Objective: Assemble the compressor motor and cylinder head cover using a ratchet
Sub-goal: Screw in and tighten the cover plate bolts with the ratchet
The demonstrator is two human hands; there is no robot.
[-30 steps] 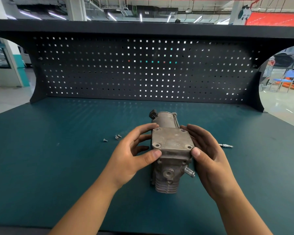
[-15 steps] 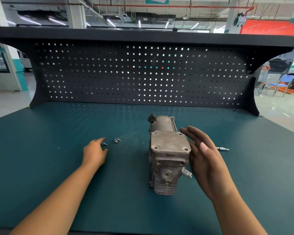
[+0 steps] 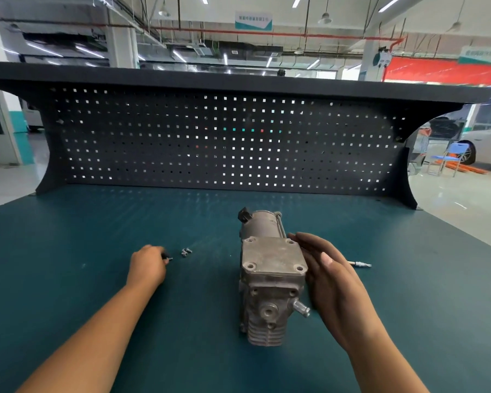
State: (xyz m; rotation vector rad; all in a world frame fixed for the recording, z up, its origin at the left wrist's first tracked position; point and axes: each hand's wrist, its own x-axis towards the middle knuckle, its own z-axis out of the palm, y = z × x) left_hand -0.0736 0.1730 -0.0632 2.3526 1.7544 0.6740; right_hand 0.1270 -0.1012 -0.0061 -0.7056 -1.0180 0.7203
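Left hand (image 3: 149, 265) pinches a bolt (image 3: 167, 258) left of the compressor (image 3: 264, 316); flat, straight-fingered right hand (image 3: 332, 282) steadies it for fastening the cover (image 3: 272, 258).

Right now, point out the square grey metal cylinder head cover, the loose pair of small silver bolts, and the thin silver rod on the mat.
cylinder head cover (image 3: 272, 255): head view, middle of its flat top.
bolts (image 3: 186, 251): head view, middle of the pair.
rod (image 3: 360, 264): head view, mid-shaft.
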